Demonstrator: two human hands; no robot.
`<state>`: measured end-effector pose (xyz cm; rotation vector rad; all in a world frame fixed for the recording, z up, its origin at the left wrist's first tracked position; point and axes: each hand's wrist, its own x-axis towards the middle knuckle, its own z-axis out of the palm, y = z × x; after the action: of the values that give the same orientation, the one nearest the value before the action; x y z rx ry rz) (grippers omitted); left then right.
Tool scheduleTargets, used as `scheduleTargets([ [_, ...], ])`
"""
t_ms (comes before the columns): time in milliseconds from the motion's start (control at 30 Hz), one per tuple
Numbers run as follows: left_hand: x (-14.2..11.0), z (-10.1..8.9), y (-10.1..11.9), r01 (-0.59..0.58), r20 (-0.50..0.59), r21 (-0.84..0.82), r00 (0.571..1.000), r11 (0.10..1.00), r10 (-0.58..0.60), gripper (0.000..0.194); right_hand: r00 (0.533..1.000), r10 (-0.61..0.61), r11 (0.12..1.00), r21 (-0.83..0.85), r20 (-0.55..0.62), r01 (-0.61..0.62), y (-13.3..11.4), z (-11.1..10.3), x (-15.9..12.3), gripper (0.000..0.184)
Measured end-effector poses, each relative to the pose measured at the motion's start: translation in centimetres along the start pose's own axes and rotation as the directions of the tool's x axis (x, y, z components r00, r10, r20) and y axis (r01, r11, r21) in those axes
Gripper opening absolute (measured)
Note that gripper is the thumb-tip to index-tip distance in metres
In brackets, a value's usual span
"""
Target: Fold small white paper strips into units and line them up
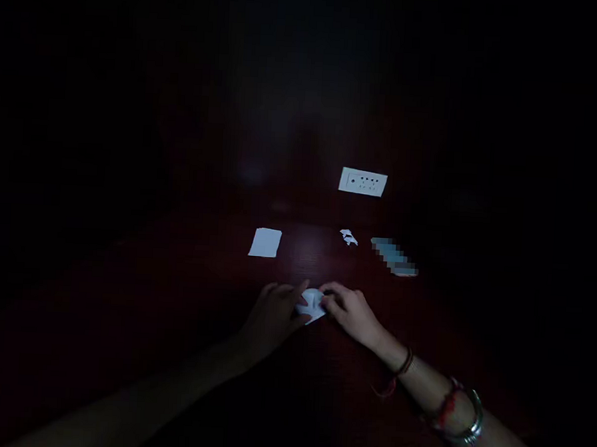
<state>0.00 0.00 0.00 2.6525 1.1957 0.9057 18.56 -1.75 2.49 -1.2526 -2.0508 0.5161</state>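
Observation:
A small piece of white paper lies between my hands on the dark reddish table, with a crease or raised fold near its middle. My left hand holds the paper's left side, thumb at the near edge and fingers at the far edge. On the opposite side, the curled fingers of my right hand grip the paper's right edge. Fingers cover part of both edges. Bracelets and a metal bangle circle my right wrist and forearm.
A stack of white paper sheets lies beyond my left hand. Torn white paper scraps sit past my right hand, beside a blurred flat oblong object. A white socket panel is farther back. Surroundings are very dark.

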Motion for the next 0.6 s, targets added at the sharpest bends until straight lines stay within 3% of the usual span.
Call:
scheduleTargets([
  [300, 0.16, -0.29, 0.24, 0.027, 0.039, -0.014, 0.999, 1.0, -0.026, 0.049, 0.998, 0.034, 0.999, 0.011, 0.059, -0.035, 0.34, 0.15, -0.03, 0.02],
  [600, 0.15, -0.33, 0.3, 0.009, 0.067, 0.148, 0.998, 0.989, -0.02, 0.028, 0.997, -0.006, 0.999, -0.035, 0.075, 0.009, 0.29, 0.06, -0.01, 0.023],
])
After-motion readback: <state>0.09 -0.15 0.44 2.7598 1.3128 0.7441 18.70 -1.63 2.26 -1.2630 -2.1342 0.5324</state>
